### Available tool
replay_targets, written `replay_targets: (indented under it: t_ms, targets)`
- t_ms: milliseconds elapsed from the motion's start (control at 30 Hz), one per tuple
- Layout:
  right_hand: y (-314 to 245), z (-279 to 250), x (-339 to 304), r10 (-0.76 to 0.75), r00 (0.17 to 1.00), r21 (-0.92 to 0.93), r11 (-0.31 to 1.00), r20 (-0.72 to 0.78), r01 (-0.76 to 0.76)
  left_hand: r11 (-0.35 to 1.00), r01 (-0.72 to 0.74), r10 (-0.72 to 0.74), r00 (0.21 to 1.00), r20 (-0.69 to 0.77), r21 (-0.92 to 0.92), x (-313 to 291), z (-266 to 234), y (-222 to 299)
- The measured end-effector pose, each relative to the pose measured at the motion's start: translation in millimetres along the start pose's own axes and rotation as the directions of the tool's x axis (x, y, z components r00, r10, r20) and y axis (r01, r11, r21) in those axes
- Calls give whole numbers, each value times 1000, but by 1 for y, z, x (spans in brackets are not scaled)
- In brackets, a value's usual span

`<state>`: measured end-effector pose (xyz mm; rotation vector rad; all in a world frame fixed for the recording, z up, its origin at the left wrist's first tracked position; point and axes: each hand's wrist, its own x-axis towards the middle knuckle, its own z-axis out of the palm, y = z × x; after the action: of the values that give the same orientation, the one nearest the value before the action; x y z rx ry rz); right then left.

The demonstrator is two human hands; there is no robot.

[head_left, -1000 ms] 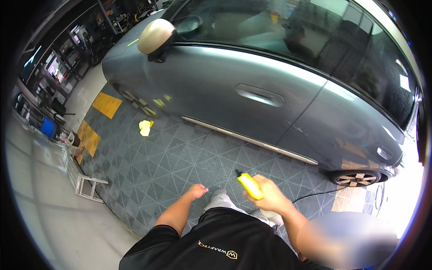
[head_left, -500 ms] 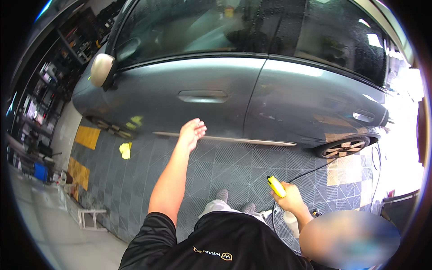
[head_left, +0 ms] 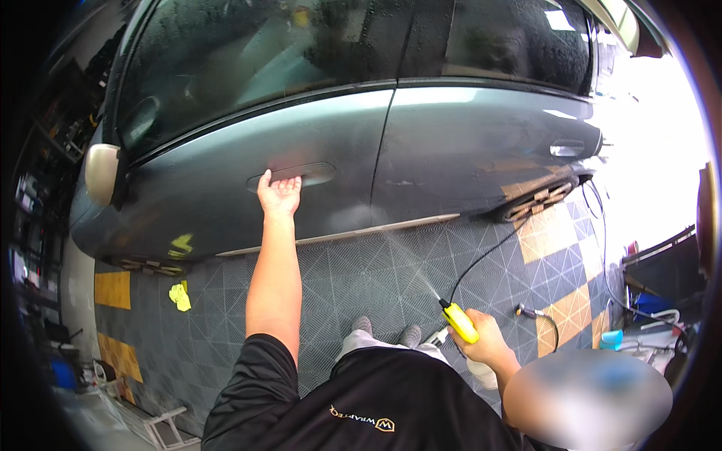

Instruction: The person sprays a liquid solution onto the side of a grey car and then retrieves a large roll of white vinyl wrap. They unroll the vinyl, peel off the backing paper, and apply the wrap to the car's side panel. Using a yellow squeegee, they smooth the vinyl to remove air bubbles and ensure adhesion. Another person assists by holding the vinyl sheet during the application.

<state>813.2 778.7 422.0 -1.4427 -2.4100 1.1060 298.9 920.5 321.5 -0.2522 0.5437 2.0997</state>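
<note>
In front of me stands a dark grey car, side-on, with water drops on its windows. My left hand (head_left: 280,195) reaches up, palm up, its fingers hooked at the front door handle (head_left: 320,174). My right hand (head_left: 487,338) holds a yellow spray gun (head_left: 461,323) with a black nozzle. A thin fan of mist (head_left: 410,264) leaves the nozzle toward the lower part of the door (head_left: 218,192). Below my right hand shows a white, bottle-like shape (head_left: 482,373), partly hidden.
A black hose (head_left: 481,258) runs over the grey tiled floor (head_left: 346,278) near the rear wheel (head_left: 539,203). A hose end with a fitting (head_left: 528,310) lies at the right. A yellow cloth (head_left: 180,296) is on the floor at the left, near a metal step stand (head_left: 167,430).
My left hand has risen from below the handle and taken hold of it. Mist now comes from the spray gun, where none showed before. The view has shifted to the right.
</note>
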Motion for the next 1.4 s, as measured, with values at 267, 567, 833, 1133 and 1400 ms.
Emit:
replay_targets:
  t_ms: [267, 567, 833, 1133, 1400]
  targets:
    - [27, 47, -37, 116, 991, 40, 992, 65, -119, 994, -31, 35, 998, -44, 102, 7, 3, -3]
    - [116, 21, -53, 18, 997, 207, 978, -74, -2, 975, -61, 80, 994, -81, 212, -42, -14, -3]
    - [277, -12, -29, 253, 965, 423, 883, -61, -205, 925, -45, 124, 974, -189, 377, -195, -63, 26]
    - [416, 36, -9, 293, 924, 555, 739, 244, -381, 401, -405, 753, 656, -44, 822, -386, -84, 32]
    - [431, 68, 58, 209, 872, 237, 911, 442, -338, -322, -613, 907, 19, 420, 722, -622, 35, -26]
